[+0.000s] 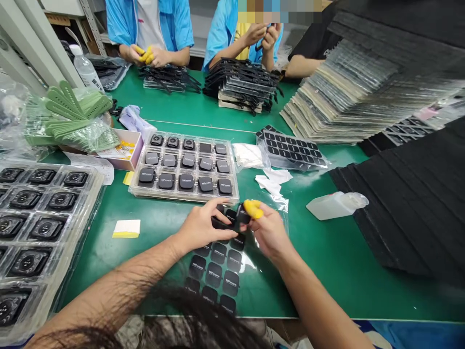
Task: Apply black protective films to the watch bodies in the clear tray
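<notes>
A clear sheet of black rounded-square stickers with small pale print lies on the table before me. My left hand grips its far end, thumb and fingers around the bent-up dark part. My right hand, with yellow finger cots on its fingertips, pinches a black square sticker at the sheet's far end; whether it is fully off the sheet I cannot tell. Just beyond my hands stands a clear plastic tray of smartwatch bodies, most topped with similar black squares.
At left are another watch tray, green straps and a small box. A plastic bottle and black stacks stand right. More sticker sheets lie beyond. Co-workers' hands work across the table.
</notes>
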`<control>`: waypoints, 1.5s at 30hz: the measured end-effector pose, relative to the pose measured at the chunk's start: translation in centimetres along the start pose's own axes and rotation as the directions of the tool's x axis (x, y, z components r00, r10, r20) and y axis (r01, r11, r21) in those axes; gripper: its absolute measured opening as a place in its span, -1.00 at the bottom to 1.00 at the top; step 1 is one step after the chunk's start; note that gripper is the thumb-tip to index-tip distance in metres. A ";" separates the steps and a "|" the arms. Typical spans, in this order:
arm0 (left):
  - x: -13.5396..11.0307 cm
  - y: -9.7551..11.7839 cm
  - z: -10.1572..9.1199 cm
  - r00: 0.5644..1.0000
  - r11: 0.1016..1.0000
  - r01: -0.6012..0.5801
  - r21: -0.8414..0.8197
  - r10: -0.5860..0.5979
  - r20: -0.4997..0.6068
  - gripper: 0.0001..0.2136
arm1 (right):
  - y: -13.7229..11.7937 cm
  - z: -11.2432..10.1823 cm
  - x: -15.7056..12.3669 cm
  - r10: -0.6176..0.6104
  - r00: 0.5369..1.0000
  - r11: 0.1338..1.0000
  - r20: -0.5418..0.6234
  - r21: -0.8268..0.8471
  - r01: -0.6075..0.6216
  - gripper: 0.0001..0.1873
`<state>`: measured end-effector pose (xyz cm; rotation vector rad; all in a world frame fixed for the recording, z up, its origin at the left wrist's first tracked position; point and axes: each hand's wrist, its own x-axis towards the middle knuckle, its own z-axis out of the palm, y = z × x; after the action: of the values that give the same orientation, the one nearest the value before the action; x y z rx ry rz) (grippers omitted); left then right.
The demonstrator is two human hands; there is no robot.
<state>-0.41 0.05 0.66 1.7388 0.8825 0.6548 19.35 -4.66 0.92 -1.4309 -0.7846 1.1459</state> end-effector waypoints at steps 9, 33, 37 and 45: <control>0.0 -0.4 0.2 0.995 0.994 -0.100 0.050 0.099 0.018 -0.51 | -8.3 7.0 17.3 -0.401 0.904 0.612 0.148 -0.691 0.385 -0.85; 0.3 -0.2 -0.3 0.999 1.000 0.019 -0.023 -0.018 0.042 -0.58 | -5.0 6.1 7.3 -0.418 0.871 0.878 0.258 -0.132 0.461 -0.59; 0.2 -0.1 -0.2 1.000 0.999 -0.002 -0.040 0.003 0.022 -0.43 | 0.6 2.1 0.7 -0.362 0.929 0.927 0.080 -0.070 0.368 -0.55; 0.0 0.2 -0.2 1.000 0.999 0.022 0.041 -0.021 -0.013 -0.44 | 1.8 2.0 -1.0 -0.372 0.927 0.888 0.043 -0.275 0.369 -0.86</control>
<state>-0.50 0.16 0.94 1.7616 0.9277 0.6378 16.90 -5.26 -0.50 -1.4317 -1.1919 0.7511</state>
